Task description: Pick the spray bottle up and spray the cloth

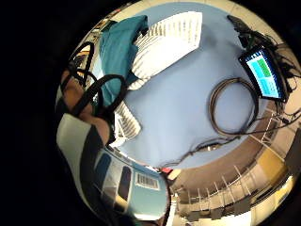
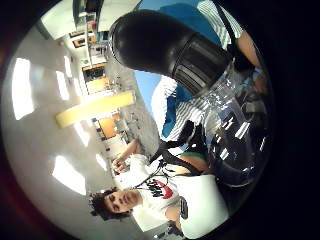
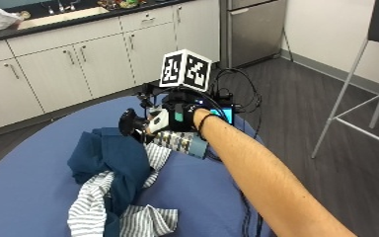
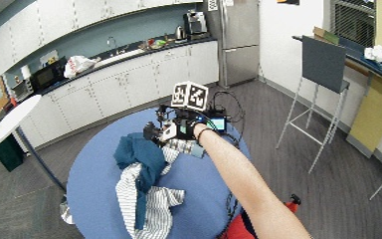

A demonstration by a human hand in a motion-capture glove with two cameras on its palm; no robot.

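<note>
In the outside view my gloved right hand (image 3: 180, 116) grips a spray bottle (image 3: 184, 142) and holds it above the round blue table (image 3: 38, 163). Its black spray head (image 3: 131, 124) points toward a crumpled dark blue cloth (image 3: 114, 157) that lies just below and beside it. A white striped cloth (image 3: 100, 200) lies tangled under and around the blue one. The little finger side palm view shows the bottle's labelled body (image 1: 134, 182) close to the palm, with both cloths (image 1: 118, 44) on the table below. The bottle's black collar (image 2: 162, 47) and clear body fill the thumb side palm view.
A small lit screen (image 3: 226, 115) and a coiled cable (image 1: 233, 106) lie on the table behind my hand. A tall stool (image 3: 367, 94) stands on the floor to the right. White cabinets (image 3: 78, 69) line the wall behind the table.
</note>
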